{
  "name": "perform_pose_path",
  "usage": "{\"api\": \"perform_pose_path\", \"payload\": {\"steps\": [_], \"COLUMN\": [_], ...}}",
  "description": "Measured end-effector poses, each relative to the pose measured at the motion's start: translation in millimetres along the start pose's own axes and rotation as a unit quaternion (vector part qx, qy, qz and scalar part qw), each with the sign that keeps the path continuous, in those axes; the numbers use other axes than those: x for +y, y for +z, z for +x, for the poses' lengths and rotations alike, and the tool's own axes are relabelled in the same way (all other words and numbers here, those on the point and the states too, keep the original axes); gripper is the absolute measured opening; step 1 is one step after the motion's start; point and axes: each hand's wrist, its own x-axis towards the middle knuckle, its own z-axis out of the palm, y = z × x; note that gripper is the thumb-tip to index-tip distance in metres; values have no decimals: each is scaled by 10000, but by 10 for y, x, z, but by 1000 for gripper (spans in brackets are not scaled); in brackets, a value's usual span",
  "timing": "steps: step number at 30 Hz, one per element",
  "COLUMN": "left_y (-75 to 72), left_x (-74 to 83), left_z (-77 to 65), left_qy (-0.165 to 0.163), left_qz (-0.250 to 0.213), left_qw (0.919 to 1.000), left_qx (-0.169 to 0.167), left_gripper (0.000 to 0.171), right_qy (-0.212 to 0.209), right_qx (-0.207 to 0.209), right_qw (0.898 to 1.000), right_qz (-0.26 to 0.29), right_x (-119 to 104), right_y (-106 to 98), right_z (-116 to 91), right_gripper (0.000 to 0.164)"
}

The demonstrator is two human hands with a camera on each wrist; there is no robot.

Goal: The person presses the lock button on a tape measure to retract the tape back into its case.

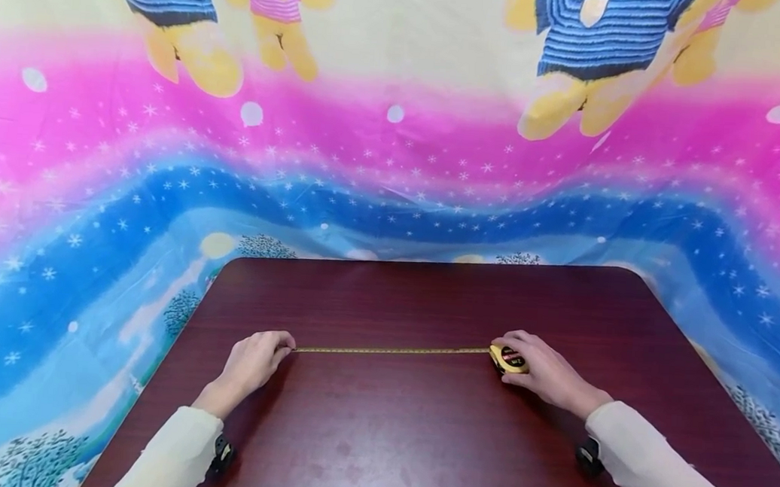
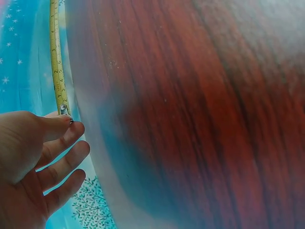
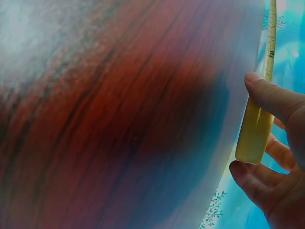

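A yellow and black tape measure (image 1: 510,360) is held in my right hand (image 1: 551,372), right of the table's middle. In the right wrist view, the thumb and fingers grip the yellow case (image 3: 255,131) from its two ends. Its yellow blade (image 1: 389,350) is drawn out straight to the left, above the table. My left hand (image 1: 252,362) pinches the blade's free end between thumb and forefinger. The metal end hook (image 2: 64,109) shows at those fingertips in the left wrist view, where the other fingers are loosely bent.
The dark red-brown wooden table (image 1: 377,431) has rounded far corners. Behind it and along both sides hangs a patterned cloth (image 1: 396,153) with bears and snowflakes. Dark devices are strapped at the left wrist (image 1: 222,454) and the right wrist (image 1: 590,455).
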Motion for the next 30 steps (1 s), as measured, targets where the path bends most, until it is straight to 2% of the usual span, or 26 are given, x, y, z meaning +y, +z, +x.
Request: {"api": "perform_pose_path", "payload": {"steps": [7,22,30], "left_y": [-3,21,13], "left_x": [8,36,48], "left_z": [8,-2,15], "left_qy": [74,25,140], "left_qz": [-27,-66,-77], "left_qw": [10000,10000,9998], "left_qx": [56,50,106], "left_gripper": [10,9,9], "right_qy": [-25,-19,-33], "right_qx": [-3,-40,-58], "right_qw": [10000,9999,9997], "right_qz": [59,140,239], "right_x": [-35,-68,-101], "right_y": [13,65,81], "right_z": [56,109,147], "right_gripper": [59,58,58]}}
